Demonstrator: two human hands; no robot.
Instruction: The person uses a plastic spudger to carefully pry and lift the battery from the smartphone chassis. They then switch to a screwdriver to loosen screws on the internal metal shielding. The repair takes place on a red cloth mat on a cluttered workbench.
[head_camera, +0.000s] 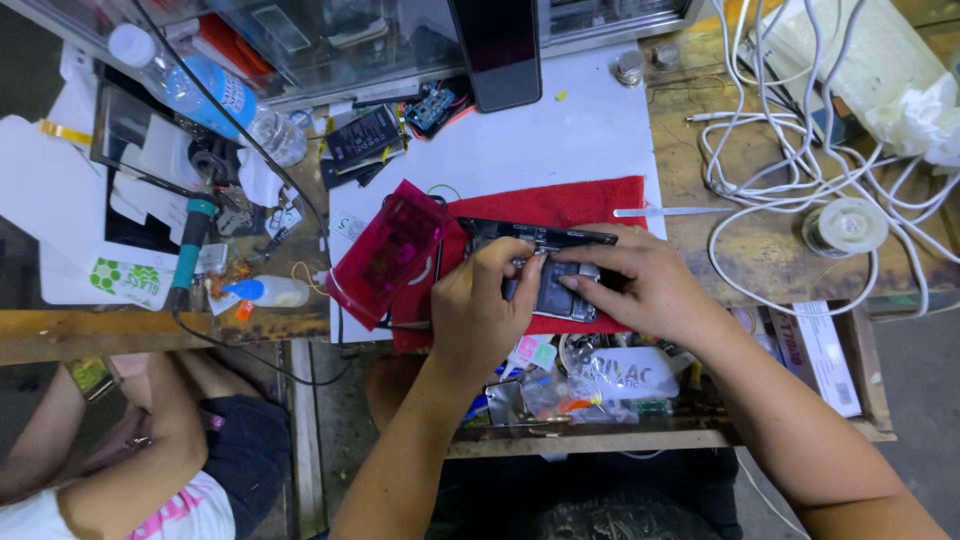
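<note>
Both forearms reach up from the bottom of the view and meet over an opened dark smartphone (552, 270) with its inner metal parts showing, which lies on a red felt mat (560, 207) spread across a white sheet (560, 130) on the cluttered wooden worktop (770, 240). The left hand (478, 305) is bent at the wrist, knuckles toward the camera, its fingers (510, 262) curled and pressed together on the phone's upper left part; whether they pinch a small part or tool there cannot be told. The right hand (640, 280) comes in from the right, palm down, its fingers (585, 283) stretched close together, their tips lying flat on the middle of the phone. A translucent pink plastic box (388, 252) sits tilted just beside the left hand. A tangle of white cables (800, 130) lies well to the right, with a spool of thin wire (845, 226) near it. At the left edge stand a clear plastic water bottle with a blue label (205, 90) and a small white glue bottle with an orange tip (265, 291). Another person's arm (150, 470) shows at the lower left.
</note>
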